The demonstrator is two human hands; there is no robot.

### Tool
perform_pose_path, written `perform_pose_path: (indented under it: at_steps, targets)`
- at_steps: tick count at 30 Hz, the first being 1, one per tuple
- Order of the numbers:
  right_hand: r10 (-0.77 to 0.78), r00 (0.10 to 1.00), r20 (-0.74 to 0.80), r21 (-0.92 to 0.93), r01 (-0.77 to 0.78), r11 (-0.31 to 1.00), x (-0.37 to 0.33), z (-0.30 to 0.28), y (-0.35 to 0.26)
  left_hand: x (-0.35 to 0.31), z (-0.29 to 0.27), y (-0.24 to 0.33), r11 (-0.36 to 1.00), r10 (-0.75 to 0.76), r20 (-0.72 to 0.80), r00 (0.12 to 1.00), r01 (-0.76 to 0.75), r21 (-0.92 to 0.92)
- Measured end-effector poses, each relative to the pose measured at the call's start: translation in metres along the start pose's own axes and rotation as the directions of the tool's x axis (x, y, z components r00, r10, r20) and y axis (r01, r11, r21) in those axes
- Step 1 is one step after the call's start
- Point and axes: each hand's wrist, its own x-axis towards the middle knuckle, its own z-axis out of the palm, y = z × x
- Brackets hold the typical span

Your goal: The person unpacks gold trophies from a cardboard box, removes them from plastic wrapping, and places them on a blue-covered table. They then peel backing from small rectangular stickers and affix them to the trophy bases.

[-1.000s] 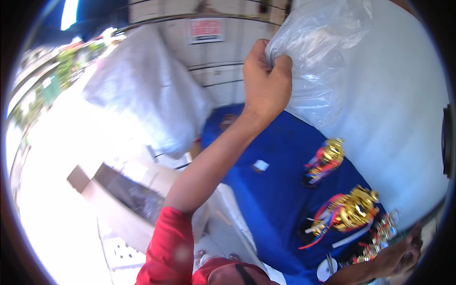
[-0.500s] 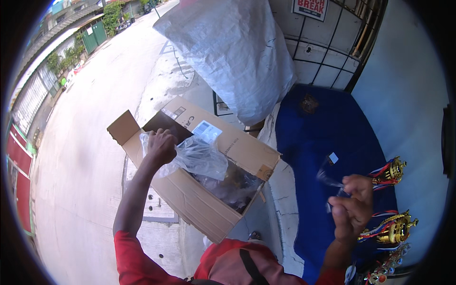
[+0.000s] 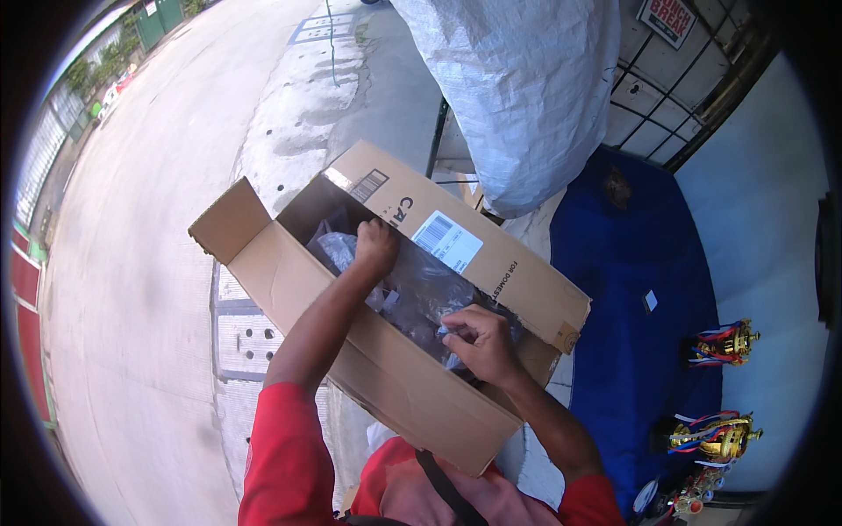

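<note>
Cardboard box (image 3: 386,386) open, flaps out; left hand (image 3: 375,245), right hand (image 3: 478,342) apparently pinching clear plastic (image 3: 421,285) within walls

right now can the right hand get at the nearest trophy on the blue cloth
Probably yes. The right hand is inside the cardboard box, pinching clear plastic. The trophy stands to its right on the blue cloth, with nothing between them but the box wall.

Both hands inside an open cardboard box

The left hand (image 3: 375,247) grips clear plastic wrapping (image 3: 421,285) at the far side of the cardboard box (image 3: 386,377); the right hand (image 3: 481,342) pinches the plastic nearer. A large white sack (image 3: 526,88) hangs beyond, and gold trophies (image 3: 715,436) stand on a blue cloth (image 3: 631,351) at right.
</note>
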Motion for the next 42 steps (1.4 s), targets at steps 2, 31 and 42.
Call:
perform_pose_path:
  at_steps: [2,31,42]
  targets:
    - [0.044,0.996,-0.080,0.130,-0.033,0.991,0.005,-0.004,0.001,-0.001,-0.007,-0.021,0.977,-0.056,0.173,0.983,0.090,-0.196]
    - [0.010,0.897,-0.443,0.645,0.310,0.698,0.051,0.008,-0.073,-0.129,-0.155,0.047,0.224,-0.365,-0.615,0.699,-0.575,-0.787]
    - [-0.364,0.878,-0.313,0.187,0.432,0.882,0.044,-0.012,-0.085,-0.130,-0.172,0.044,0.004,-0.412,-0.570,0.711,-0.624,-0.782]
